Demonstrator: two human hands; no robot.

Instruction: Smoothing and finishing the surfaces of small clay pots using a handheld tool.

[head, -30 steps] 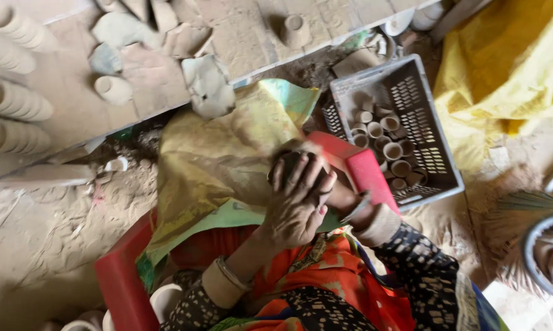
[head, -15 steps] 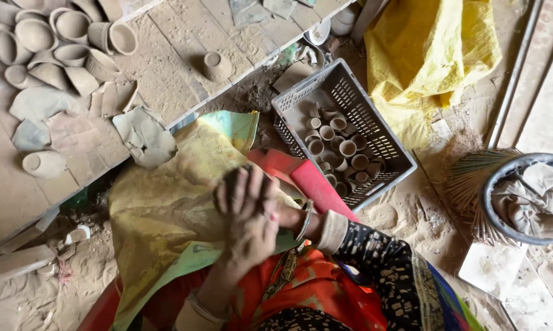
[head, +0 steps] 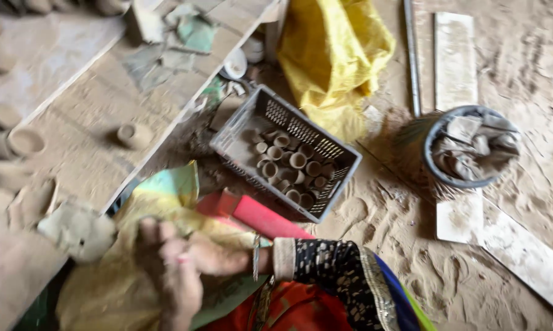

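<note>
Yellow cloth [head: 104, 288] lies under both hands; right hand [head: 212, 256] overlaps left hand [head: 178, 279], their grasp too blurred to tell.

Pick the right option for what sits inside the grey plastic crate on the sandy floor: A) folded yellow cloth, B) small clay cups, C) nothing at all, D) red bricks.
B: the grey plastic crate holds a cluster of small clay cups, their round open mouths facing up, while the yellow cloth bag lies outside it, behind it.

A single head-worn camera looks steeply down, close over the lap. Its view takes in the grey crate [head: 287, 160] and sandy floor [head: 411, 257] ahead. The frame is tilted.
</note>
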